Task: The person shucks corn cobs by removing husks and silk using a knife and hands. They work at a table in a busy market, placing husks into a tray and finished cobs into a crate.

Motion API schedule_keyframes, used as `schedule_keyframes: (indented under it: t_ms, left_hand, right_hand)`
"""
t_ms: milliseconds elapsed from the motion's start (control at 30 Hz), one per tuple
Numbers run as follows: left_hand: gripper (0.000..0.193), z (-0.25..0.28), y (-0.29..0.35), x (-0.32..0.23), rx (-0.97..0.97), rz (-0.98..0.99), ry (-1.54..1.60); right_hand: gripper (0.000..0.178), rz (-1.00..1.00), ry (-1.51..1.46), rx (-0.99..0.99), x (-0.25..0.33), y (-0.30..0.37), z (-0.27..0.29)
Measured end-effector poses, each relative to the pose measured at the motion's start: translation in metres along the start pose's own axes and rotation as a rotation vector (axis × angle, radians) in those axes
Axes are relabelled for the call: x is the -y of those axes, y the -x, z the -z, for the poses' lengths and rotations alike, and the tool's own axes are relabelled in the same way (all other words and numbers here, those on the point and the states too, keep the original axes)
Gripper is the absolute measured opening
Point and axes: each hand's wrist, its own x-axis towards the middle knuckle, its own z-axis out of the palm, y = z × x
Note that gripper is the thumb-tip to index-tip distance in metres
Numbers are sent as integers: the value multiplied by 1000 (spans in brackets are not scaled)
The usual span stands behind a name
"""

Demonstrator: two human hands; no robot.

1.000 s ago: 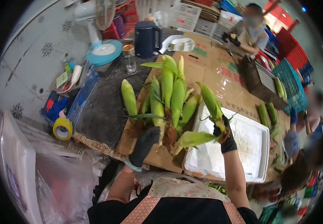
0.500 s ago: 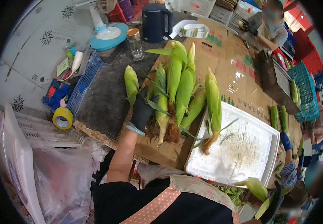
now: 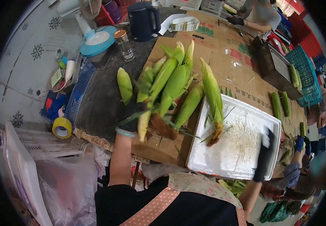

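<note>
On the near edge of the table, over a sheet of brown cardboard (image 3: 234, 64), lies a heap of green corn ears (image 3: 176, 84), husks on, tips pointing away from the person and brown silk (image 3: 164, 127) at the near ends. The left hand (image 3: 133, 118), in a black glove with a pale band at the wrist, is at the lower left of this heap, partly behind a pale stalk and a long leaf; it is blurred there, so I cannot tell whether its fingers close on an ear. A single ear (image 3: 125, 86) lies just beyond that hand, on the dark tabletop (image 3: 97, 105). Another ear (image 3: 212, 92) lies right of the heap, its silky near end over the left part of a shallow white tray (image 3: 242, 124). The right hand (image 3: 264, 152), gloved in black too and blurred by motion, is above the tray's right side, its fingers stretched out with nothing in them. Farther back stand a dark kettle (image 3: 140, 22) and a glass jar (image 3: 125, 49) with a copper-coloured lid. At the far right, a co-worker's blue-gloved hand (image 3: 298, 143) is near the table edge.
</note>
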Motion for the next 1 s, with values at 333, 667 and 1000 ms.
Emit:
schedule_keyframes:
  t_ms: [333, 667, 1000]
  left_hand:
    - [37, 65, 32, -34, -187, -190, 386]
    - [37, 100, 31, -39, -381, -8, 253]
    - [34, 97, 35, -30, -387, 74, -30]
  right_hand:
    - [16, 937, 86, 799, 105, -6, -256]
    - [23, 823, -85, 931, 154, 101, -316]
    - [43, 632, -369, 824, 158, 163, -370]
